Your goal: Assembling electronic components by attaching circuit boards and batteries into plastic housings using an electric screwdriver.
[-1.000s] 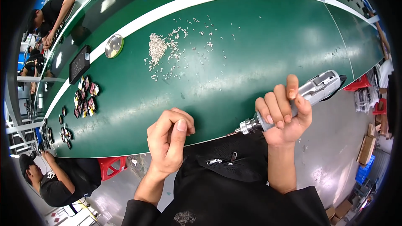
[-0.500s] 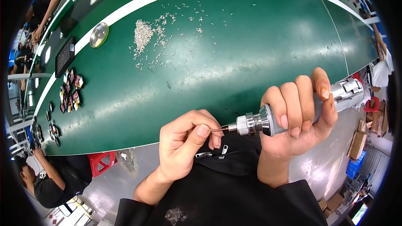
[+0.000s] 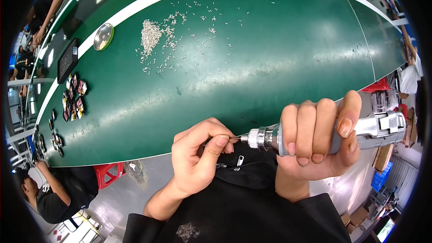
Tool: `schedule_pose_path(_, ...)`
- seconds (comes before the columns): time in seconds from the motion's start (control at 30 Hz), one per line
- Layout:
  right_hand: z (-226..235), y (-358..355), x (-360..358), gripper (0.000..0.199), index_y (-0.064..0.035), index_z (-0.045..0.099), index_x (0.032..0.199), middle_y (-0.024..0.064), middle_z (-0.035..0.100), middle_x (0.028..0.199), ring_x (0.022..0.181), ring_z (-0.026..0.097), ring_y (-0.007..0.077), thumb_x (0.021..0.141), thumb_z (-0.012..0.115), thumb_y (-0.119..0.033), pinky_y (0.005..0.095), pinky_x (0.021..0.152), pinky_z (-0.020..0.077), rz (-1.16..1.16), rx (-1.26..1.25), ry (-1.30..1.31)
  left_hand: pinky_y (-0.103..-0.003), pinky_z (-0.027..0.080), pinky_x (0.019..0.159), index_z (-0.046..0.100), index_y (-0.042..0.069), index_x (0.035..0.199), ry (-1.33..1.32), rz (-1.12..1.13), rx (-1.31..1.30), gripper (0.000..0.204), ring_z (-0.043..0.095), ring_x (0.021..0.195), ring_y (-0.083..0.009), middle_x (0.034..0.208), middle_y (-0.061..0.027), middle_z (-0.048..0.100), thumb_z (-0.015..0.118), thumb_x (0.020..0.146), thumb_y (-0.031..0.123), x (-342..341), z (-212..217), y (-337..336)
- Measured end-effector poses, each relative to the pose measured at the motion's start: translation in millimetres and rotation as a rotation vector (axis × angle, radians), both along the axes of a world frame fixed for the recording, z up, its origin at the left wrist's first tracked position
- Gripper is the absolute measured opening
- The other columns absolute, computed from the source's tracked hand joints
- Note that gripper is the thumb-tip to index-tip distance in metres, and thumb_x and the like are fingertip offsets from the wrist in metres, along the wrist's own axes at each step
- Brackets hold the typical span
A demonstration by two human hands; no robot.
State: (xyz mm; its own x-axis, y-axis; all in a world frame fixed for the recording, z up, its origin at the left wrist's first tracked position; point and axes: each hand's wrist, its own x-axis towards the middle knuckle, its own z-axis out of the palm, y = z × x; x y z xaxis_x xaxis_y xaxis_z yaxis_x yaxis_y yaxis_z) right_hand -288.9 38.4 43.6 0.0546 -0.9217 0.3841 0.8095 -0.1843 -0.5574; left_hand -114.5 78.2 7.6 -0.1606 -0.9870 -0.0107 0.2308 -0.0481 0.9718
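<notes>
Since the earlier frame, the rear of our electric screwdriver (image 3: 380, 127) dips and swings toward us, and its chuck (image 3: 258, 138) comes closer to our left grip (image 3: 197, 156). We now have the tool nearly level, lying just in front of the near edge of the bench (image 3: 270, 58), its nose pointing left.

Our right grip (image 3: 317, 135) is wrapped firmly around the tool's body, probably so that the weight sits in the palm and the axis stays straight. Our left thumb and index finger pinch around the tip of the slim bit (image 3: 235, 138), likely to steady and line it up; we cannot tell whether a small piece also sits between those fingertips. Working at the near edge seems to keep both hands close to our body, clear of the loose pile of small pale pieces (image 3: 150, 36) toward the far edge. That pile, the round dish (image 3: 104, 36) and the black tray (image 3: 68, 60) along the far left edge, and the dark packs (image 3: 73, 99) nearer the left end look set aside within reach.

Both forearms rise from below, the right palm turned upward with its fingers curled over the tool, the left wrist angled inward.
</notes>
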Motion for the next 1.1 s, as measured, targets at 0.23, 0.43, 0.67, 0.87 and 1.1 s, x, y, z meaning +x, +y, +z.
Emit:
schedule_pose_path(0.23, -26.9, -8.9, -6.6, 0.016, -0.0079, 0.047, 0.099, -0.0003, 0.042, 0.058, 0.047, 0.041, 0.0115, 0.097, 0.041, -0.022, 0.0299, 0.053, 0.0396, 0.08, 0.018, -0.172, -0.03, 0.042, 0.05, 0.055, -0.003, 0.075, -0.447, 0.074, -0.471, 0.008, 0.053, 0.053, -0.0233, 0.064, -0.0105, 0.057, 0.059, 0.08, -0.009, -5.2, -5.2, -8.3)
schedule_pose_path(0.43, -32.8, -13.3, -9.4, 0.016, -0.0089, 0.05, 0.097, -0.0021, 0.039, 0.054, 0.045, 0.039, 0.0106, 0.096, 0.04, -0.021, 0.0292, 0.052, 0.0384, -0.001, 0.122, -0.259, -0.029, 0.045, 0.055, 0.062, -0.007, 0.104, -0.523, 0.083, -0.455, 0.039, 0.056, 0.06, -0.0175, 0.068, -0.0091, 0.058, 0.046, 0.097, 0.028, 12.7, 3.0, -25.2)
schedule_pose_path(0.67, -47.8, -13.3, -3.6, 0.01, -0.0099, 0.047, 0.089, -0.0023, 0.036, 0.05, 0.043, 0.036, 0.01, 0.092, 0.046, -0.019, 0.0286, 0.052, 0.0363, -0.112, 0.381, -0.31, -0.025, 0.036, 0.05, 0.051, -0.001, 0.062, -0.879, 0.228, -0.439, 0.03, 0.047, 0.051, -0.0087, 0.055, -0.0045, 0.053, 0.057, 0.091, 0.005, 62.0, 26.3, -99.7)
schedule_pose_path(0.87, -56.3, -10.8, 4.3, 0.009, -0.0087, 0.048, 0.087, 0.0003, 0.039, 0.052, 0.043, 0.038, 0.0121, 0.09, 0.047, -0.017, 0.0303, 0.053, 0.0365, -0.045, 0.404, -0.348, -0.029, 0.047, 0.062, 0.059, -0.004, 0.092, -0.991, 0.24, -0.542, 0.012, 0.06, 0.066, -0.0159, 0.076, -0.0116, 0.064, 0.055, 0.091, 0.007, 54.8, 25.1, -234.7)
schedule_pose_path(1.1, -60.6, -15.0, -0.6, 0.006, -0.0088, 0.048, 0.088, 0.0013, 0.04, 0.053, 0.045, 0.041, 0.0128, 0.089, 0.047, -0.014, 0.0317, 0.055, 0.0377, 0.042, 0.387, -0.339, -0.041, 0.049, 0.079, 0.051, 0.0, 0.115, -1.462, 0.332, -0.378, 0.045, 0.061, 0.091, -0.0335, 0.1, -0.0193, 0.059, 0.066, 0.083, 0.028, 28.3, -2.7, -336.5)
